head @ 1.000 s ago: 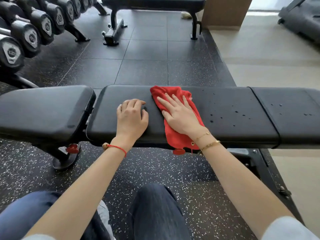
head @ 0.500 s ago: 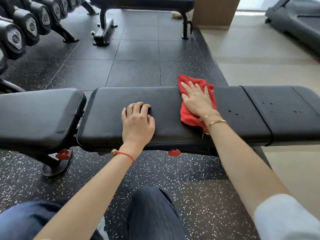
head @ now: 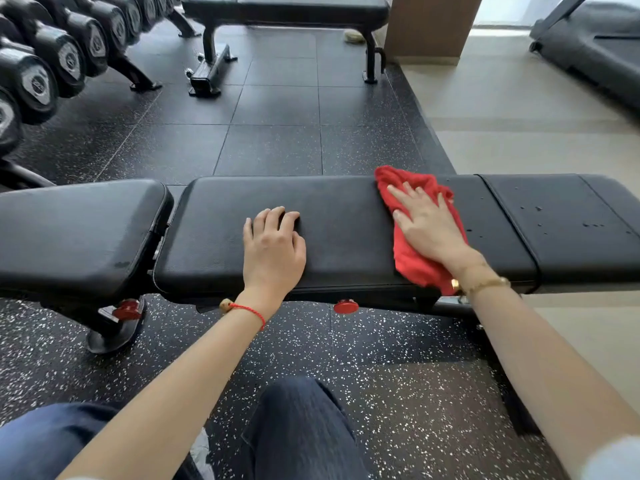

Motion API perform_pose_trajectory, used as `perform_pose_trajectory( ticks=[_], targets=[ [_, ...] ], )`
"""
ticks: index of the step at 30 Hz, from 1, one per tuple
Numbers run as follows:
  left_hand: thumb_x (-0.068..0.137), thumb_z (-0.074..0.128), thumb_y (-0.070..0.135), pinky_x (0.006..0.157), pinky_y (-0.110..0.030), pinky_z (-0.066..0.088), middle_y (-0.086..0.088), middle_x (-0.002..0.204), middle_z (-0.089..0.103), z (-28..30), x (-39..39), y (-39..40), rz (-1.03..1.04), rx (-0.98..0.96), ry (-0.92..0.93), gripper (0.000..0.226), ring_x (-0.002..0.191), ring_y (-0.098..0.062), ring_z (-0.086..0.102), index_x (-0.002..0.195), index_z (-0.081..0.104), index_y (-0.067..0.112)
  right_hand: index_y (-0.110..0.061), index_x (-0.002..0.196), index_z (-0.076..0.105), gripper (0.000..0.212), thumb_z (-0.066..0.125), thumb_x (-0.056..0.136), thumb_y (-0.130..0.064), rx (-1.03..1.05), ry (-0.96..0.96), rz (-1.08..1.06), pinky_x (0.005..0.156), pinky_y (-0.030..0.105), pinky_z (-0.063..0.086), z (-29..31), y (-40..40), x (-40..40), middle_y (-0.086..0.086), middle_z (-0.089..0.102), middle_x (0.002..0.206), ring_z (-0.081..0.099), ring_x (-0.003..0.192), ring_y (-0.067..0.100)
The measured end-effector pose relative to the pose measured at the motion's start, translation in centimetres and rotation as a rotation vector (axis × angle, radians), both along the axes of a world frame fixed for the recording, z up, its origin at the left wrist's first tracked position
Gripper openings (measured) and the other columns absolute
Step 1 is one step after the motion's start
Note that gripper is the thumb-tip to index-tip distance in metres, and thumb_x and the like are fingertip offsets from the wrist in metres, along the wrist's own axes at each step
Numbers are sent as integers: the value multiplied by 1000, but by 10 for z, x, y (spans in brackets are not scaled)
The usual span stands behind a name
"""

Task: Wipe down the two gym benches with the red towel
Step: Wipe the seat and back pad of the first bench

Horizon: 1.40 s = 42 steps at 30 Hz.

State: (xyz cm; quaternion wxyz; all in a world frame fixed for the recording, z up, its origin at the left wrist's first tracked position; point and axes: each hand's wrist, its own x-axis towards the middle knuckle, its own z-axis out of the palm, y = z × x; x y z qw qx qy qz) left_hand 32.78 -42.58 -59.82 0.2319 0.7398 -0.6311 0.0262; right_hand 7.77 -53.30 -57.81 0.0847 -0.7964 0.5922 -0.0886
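Note:
A black padded gym bench (head: pixel 332 209) runs across the view in front of me. My right hand (head: pixel 427 225) lies flat, fingers spread, pressing the red towel (head: pixel 408 261) onto the pad right of centre. The towel hangs slightly over the near edge. My left hand (head: pixel 273 247) rests palm down on the middle of the pad, fingers curled, holding nothing. Water droplets (head: pixel 568 220) dot the right section of the bench. A second black bench (head: pixel 294 12) stands farther back at the top.
A rack of dumbbells (head: pixel 52 60) lines the upper left. A wooden pillar (head: pixel 429 26) and a treadmill (head: pixel 595 43) stand at the upper right. Red knobs (head: pixel 346 306) sit under the near bench. My knees (head: pixel 298 427) are at the bottom, over speckled rubber flooring.
My right hand has slid the red towel rightward along the bench pad, toward the droplets. My left hand has stayed resting on the pad.

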Motion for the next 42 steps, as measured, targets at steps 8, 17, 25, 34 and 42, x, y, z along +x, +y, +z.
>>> perform_pose_trajectory(
  ticks=[8, 17, 25, 34, 42],
  targets=[
    [93, 45, 22, 117, -48, 24, -4, 139, 52, 0, -3, -1, 28, 16, -30, 37, 134, -26, 41, 128, 55, 19, -34, 154, 21, 54, 35, 102, -35, -49, 21, 182, 121, 45, -2, -1, 14, 76, -1, 14, 164, 13, 151, 20],
    [95, 45, 21, 118, -49, 25, -6, 141, 51, 0, -2, 0, 9, 7, -28, 38, 135, -27, 41, 131, 54, 18, -37, 153, 23, 52, 36, 102, -33, -41, -16, 111, 122, 43, -2, -4, 13, 16, -5, 16, 163, 14, 151, 17],
    [90, 45, 22, 115, -49, 27, -3, 134, 53, 0, -5, -3, 51, 16, -53, 36, 130, -27, 43, 124, 56, 21, -34, 154, 18, 54, 33, 102, -35, -53, 55, 151, 121, 46, -2, 1, -3, 83, 0, 13, 164, 13, 151, 23],
    [92, 50, 20, 117, -47, 26, -6, 138, 55, -1, 0, 0, 17, -33, 11, 36, 132, -27, 44, 127, 60, 18, -39, 151, 26, 52, 39, 101, -34, -89, -32, 275, 122, 42, 0, -8, 67, 31, -8, 21, 161, 16, 150, 15],
    [90, 47, 21, 115, -49, 27, -4, 134, 56, 1, -5, -3, 35, -13, -21, 35, 130, -27, 44, 123, 59, 19, -34, 154, 20, 53, 32, 102, -35, 13, 41, -57, 121, 47, -1, 2, -19, 26, 1, 12, 164, 12, 151, 24]
  ],
)
